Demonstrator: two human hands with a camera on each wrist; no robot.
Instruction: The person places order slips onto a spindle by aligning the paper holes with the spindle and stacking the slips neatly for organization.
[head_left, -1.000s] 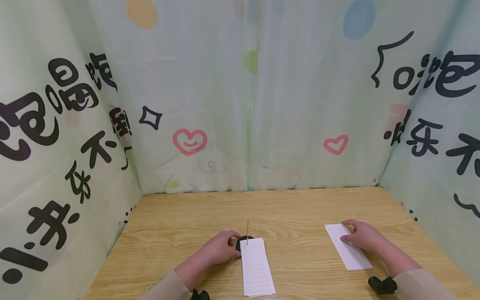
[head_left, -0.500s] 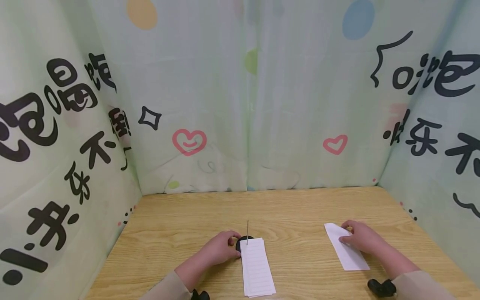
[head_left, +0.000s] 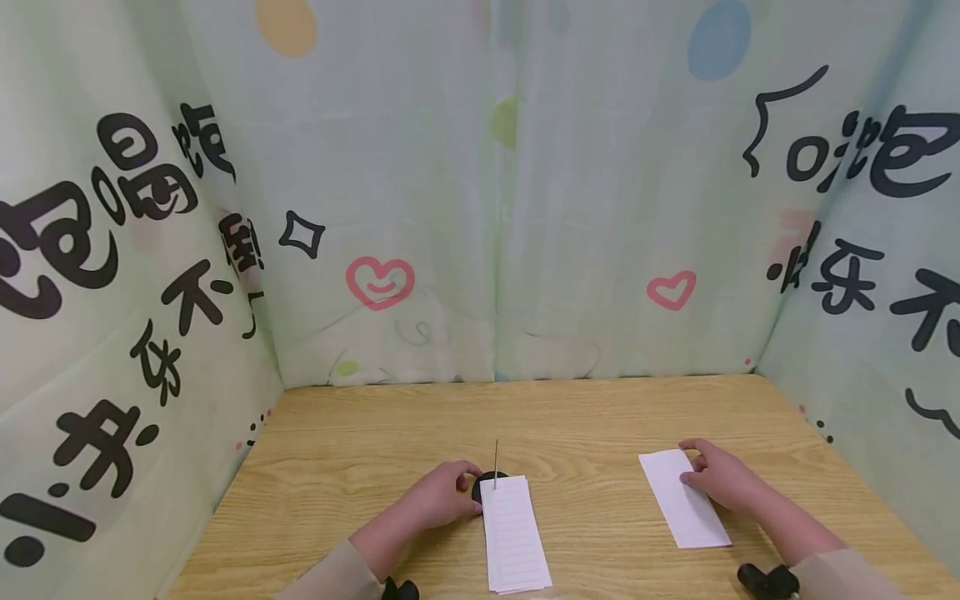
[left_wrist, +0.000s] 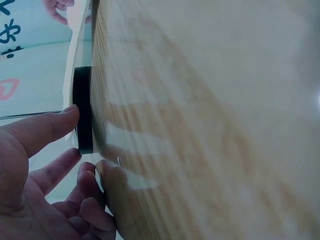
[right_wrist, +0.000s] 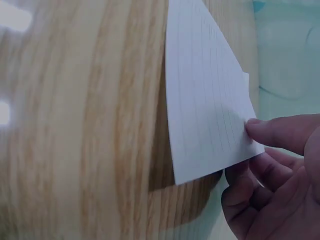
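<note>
A paper spike, its thin upright needle (head_left: 496, 458) rising from a round black base (left_wrist: 84, 112), stands near the table's middle. My left hand (head_left: 442, 497) grips the base at its left edge, thumb and fingertip against the rim. Several stacked slips of lined paper (head_left: 517, 542) are impaled on the needle near their top edge and extend toward me, covering part of the base. Off to the right, my right hand (head_left: 714, 475) pinches one loose lined paper slip (head_left: 684, 504) by its right edge; in the right wrist view the slip (right_wrist: 205, 100) is raised above the wood, casting a shadow.
The wooden table (head_left: 585, 442) carries these things. Patterned curtains (head_left: 450, 192) with printed characters and hearts enclose it at the back and on both sides. Black wrist mounts (head_left: 767, 579) sit at the sleeves.
The loose slip in my right hand has moved slightly left, and its far edge now looks wider. My left hand, the spike and its stack have stayed in place.
</note>
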